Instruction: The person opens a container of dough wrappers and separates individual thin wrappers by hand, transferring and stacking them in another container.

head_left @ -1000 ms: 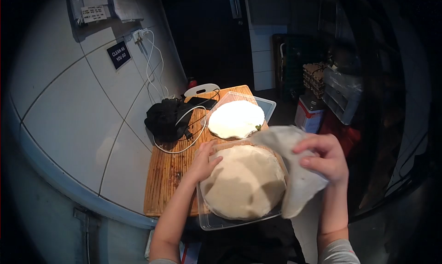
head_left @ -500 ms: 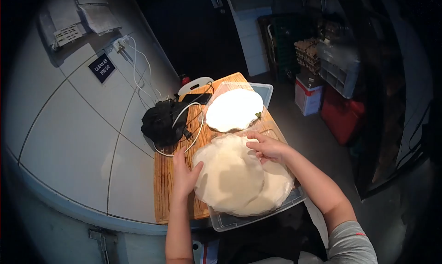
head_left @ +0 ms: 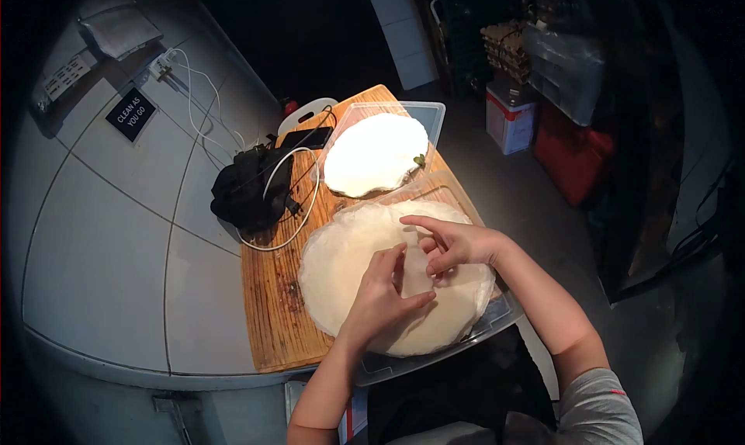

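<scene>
Thin round pale sheets [head_left: 334,263] lie on the left, overlapping another round pale stack [head_left: 458,317] on the right. Both rest over a clear plastic tray or lid [head_left: 497,325]. My left hand [head_left: 380,290] is over the sheets, thumb and fingers apart in a curve. Facing it is my right hand [head_left: 462,247], its index finger stretched out and the other fingers bent. A pale, see-through strip shows between the hands; whether either hand grips it is unclear. Behind, a brightly lit round white stack [head_left: 376,154] sits on another clear plastic lid [head_left: 436,123].
The wooden board [head_left: 272,313] carries a black bag [head_left: 252,189], a white cable [head_left: 310,204] and a dark flat device [head_left: 308,138]. A tiled wall [head_left: 85,235] stands left. Right, on the floor, are a white tub [head_left: 508,119], egg trays [head_left: 504,49] and a red container [head_left: 570,158].
My left hand has moved right from the left edge of the sheets to over their middle. My right hand's index finger has straightened. The left sheets lie flatter and farther left; the view has shifted.
</scene>
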Demonstrator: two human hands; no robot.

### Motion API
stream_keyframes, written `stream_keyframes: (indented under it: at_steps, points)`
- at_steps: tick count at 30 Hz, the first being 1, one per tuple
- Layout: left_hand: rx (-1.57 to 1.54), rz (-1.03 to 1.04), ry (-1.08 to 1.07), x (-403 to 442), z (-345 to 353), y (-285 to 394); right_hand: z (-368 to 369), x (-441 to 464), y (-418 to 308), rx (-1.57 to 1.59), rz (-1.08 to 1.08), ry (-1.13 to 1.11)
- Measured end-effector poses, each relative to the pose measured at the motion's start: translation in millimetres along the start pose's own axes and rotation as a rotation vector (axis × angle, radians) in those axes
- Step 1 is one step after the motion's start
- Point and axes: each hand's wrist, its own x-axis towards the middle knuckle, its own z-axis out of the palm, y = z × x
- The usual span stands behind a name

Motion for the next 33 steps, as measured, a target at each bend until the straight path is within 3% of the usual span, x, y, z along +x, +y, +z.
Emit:
stream_keyframes:
  at_steps: [6,9,12,15,18,21,33]
  points:
    - [0.017,0.067,-0.011,1,-1,-7,-1,5,8,0.006,-0.034,-0.055]
    - [-0.219,0.004,-0.027,2,1,-20,-5,6,9,0.013,-0.029,-0.073]
    - [-0.231,0.038,-0.007,3,2,-25,-4,6,6,-0.045,-0.003,-0.047]
    - [-0.239,-0.077,-0.019,3,0,-9,5,4,-3,-0.067,0.014,0.024]
    - [-0.092,0.028,0.016,3,1,-9,9,6,-4,-0.079,-0.010,0.066]
    - [-0.187,-0.167,-0.015,3,1,-11,10,12,5,-0.120,-0.087,0.082]
    - [-0.212,-0.041,0.037,0,7,-19,31,16,10,-0.108,-0.173,0.223]
